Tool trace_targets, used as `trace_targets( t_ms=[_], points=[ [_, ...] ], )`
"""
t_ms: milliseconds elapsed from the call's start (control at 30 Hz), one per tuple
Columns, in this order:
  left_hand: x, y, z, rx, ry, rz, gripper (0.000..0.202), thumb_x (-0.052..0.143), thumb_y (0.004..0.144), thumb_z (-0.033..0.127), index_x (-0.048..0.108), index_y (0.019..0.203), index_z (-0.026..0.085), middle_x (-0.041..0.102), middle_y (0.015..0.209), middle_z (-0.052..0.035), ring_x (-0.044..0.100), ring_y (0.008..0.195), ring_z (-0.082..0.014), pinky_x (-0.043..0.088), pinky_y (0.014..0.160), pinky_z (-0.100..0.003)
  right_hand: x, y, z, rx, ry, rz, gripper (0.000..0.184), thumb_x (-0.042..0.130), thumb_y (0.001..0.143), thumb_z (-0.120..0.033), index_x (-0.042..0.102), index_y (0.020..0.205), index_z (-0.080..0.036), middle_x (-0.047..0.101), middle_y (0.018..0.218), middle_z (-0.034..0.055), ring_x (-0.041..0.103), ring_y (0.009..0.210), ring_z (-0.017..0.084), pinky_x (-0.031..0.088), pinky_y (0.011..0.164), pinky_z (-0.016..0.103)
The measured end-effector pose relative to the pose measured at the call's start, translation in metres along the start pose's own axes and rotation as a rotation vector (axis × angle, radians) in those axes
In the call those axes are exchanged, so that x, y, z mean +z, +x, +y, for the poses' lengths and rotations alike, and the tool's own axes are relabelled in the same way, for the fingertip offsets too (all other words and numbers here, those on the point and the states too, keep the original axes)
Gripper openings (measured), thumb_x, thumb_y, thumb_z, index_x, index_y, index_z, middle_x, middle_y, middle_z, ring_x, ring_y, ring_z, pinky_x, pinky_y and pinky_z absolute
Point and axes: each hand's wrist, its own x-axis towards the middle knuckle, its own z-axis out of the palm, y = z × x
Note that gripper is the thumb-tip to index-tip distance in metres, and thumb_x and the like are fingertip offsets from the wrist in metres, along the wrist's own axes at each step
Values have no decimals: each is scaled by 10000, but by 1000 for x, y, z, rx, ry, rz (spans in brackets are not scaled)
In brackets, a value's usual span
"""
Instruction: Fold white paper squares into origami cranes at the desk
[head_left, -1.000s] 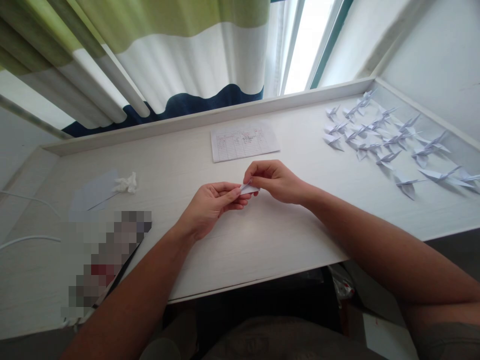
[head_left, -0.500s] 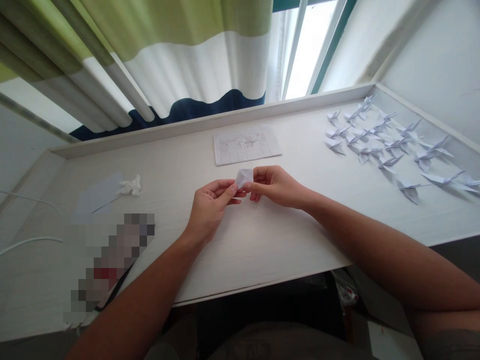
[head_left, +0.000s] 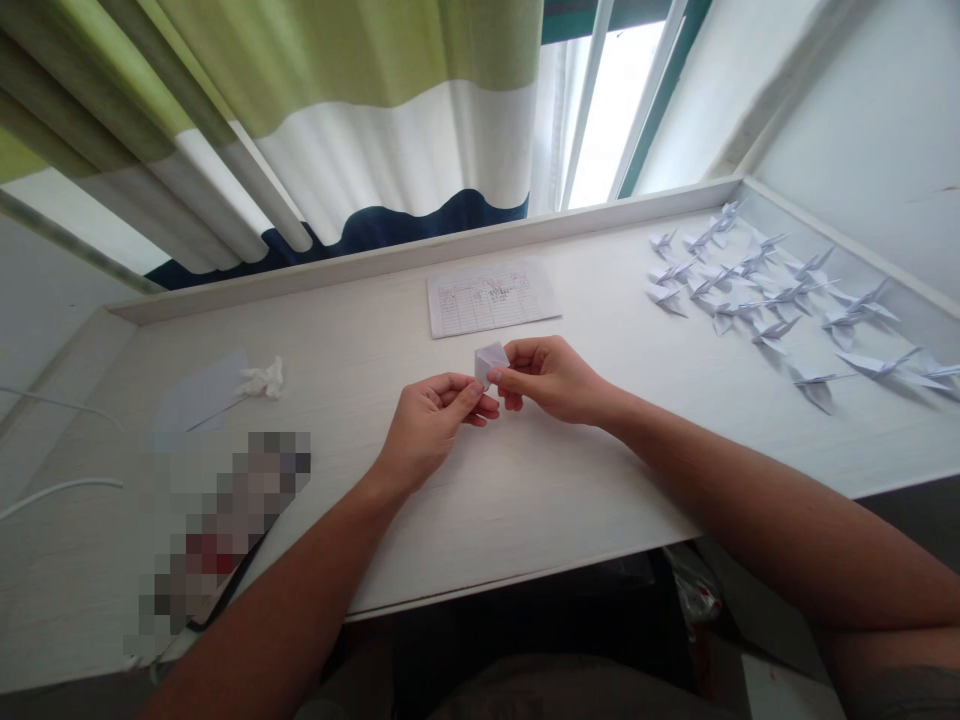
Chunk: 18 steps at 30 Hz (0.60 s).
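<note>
A small folded piece of white paper (head_left: 489, 360) is held just above the middle of the table. My left hand (head_left: 435, 415) pinches its lower left edge between thumb and fingers. On the paper's right side, my right hand (head_left: 551, 378) grips it with thumb and index finger, the other fingers curled beneath. Fold lines show on the paper's face. Several folded paper cranes (head_left: 776, 328) with pointed wings stand grouped on the right of the table.
Behind my hands lies a sheet with a printed table (head_left: 491, 300). Flat white paper (head_left: 201, 392) and a crumpled tissue (head_left: 262, 378) lie at the left. Nearer is a blurred-out flat object (head_left: 232, 530). White cables (head_left: 64, 487) cross the left side. A raised ledge (head_left: 420, 249) borders the table's back.
The folded paper has turned a little in my fingers, and my left hand has shifted slightly down along its edge. The whole view has tilted slightly.
</note>
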Motion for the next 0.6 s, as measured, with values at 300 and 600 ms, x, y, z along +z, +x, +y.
trace_targets(
  t_ms=[300,600],
  points=[
    [6,-3,1,75,55,0,363,849,869,512,787,893,155,826,857,-101,768,779,-214,596,734,-340,11,1,7,-57,129,56,406,894,830,-436,671,1047,-175,670,729,-39,642,631,116,536,578,267],
    [3,-1,0,-38,-89,-62,313,938,774,423,779,846,163,827,886,-81,761,802,-184,579,769,-316,10,0,1,-82,169,42,394,902,819,-481,667,845,-165,705,730,-7,648,634,109,572,613,270]
  ],
)
